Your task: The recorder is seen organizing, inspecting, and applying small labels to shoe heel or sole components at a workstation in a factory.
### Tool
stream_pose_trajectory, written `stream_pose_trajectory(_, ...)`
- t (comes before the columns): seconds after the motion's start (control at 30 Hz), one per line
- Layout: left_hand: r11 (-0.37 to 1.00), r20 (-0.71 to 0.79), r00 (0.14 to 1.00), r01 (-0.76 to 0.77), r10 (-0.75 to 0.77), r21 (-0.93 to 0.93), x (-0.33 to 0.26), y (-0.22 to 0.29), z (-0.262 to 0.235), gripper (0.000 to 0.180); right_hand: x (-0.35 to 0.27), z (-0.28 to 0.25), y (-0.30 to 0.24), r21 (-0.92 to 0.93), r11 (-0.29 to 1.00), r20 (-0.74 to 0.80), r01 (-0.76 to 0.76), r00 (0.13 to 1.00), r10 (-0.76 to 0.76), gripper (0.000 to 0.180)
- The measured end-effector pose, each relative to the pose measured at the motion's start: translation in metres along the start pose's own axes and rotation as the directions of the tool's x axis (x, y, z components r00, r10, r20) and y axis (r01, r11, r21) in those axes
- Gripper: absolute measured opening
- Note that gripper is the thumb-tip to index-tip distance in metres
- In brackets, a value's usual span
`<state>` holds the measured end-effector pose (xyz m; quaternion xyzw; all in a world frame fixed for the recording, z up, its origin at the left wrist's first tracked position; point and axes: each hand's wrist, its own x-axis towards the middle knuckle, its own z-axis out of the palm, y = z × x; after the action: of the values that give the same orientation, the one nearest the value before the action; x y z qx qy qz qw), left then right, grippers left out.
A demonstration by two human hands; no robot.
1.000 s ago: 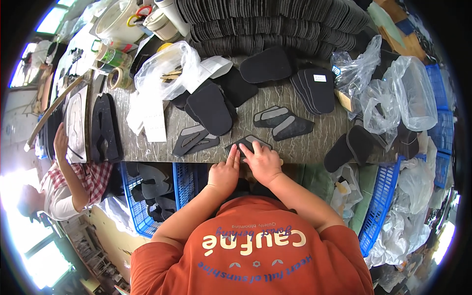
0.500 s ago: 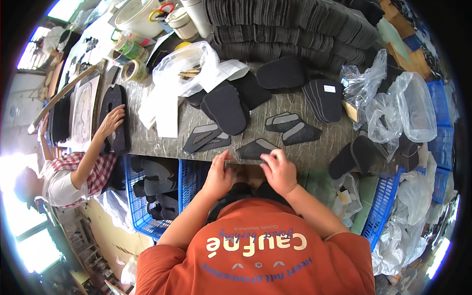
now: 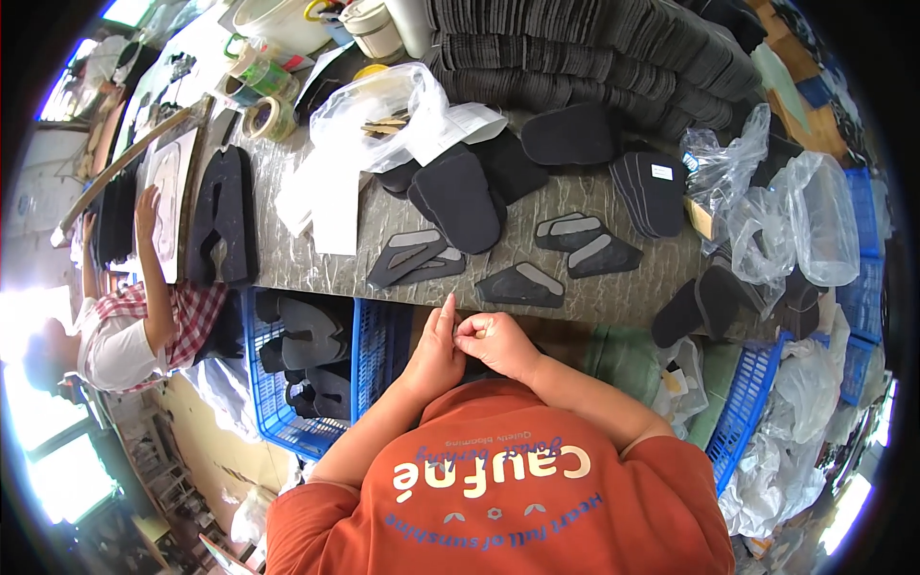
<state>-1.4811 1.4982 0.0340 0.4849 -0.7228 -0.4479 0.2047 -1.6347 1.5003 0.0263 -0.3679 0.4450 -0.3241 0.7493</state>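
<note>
My left hand is just off the table's near edge, its fingers stretched upward. Touching its inner side is my right hand, closed in a pinch. Whatever sits between the pinched fingertips, if anything, is hidden. Just beyond the hands lies a single black wedge-shaped pad with a grey strip. Similar grey-striped pads overlap to its left, and another group lies to its right. Behind them are larger rounded black foam pieces.
Long stacks of black sheets line the table's back. Clear plastic bags lie at right, tape rolls at back left. Blue crates stand below the edge. A co-worker at left reaches toward a pale board.
My hands have come together, the right moving left to meet the left hand. The co-worker's hand has left the black cut-out piece and moved to the pale board. The view has shifted slightly.
</note>
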Motion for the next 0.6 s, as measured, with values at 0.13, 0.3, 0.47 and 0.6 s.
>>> stream_pose_trajectory(0.13,0.953,0.017,1.0,0.025,-0.021,-0.302,0.006,0.007,-0.008,0.064,0.003,0.002,-0.007,0.157,0.987,0.044,0.044,0.998,-0.051,0.007)
stream_pose_trajectory(0.3,0.293,0.015,0.946,0.116,-0.324,-0.949,0.007,0.007,-0.023,0.028,0.008,0.005,-0.014,0.399,0.917,0.043,-0.028,0.999,0.012,0.008)
stream_pose_trajectory(0.47,0.991,-0.094,0.988,-0.124,0.119,-0.05,0.016,0.025,-0.061,0.018,0.012,0.007,-0.015,0.058,0.998,0.027,-0.033,0.999,0.031,0.01)
stream_pose_trajectory(0.6,0.943,-0.02,0.948,-0.313,0.317,0.111,0.018,0.025,-0.079,0.02,0.018,0.022,-0.023,0.095,0.993,0.111,0.076,0.99,-0.086,0.011)
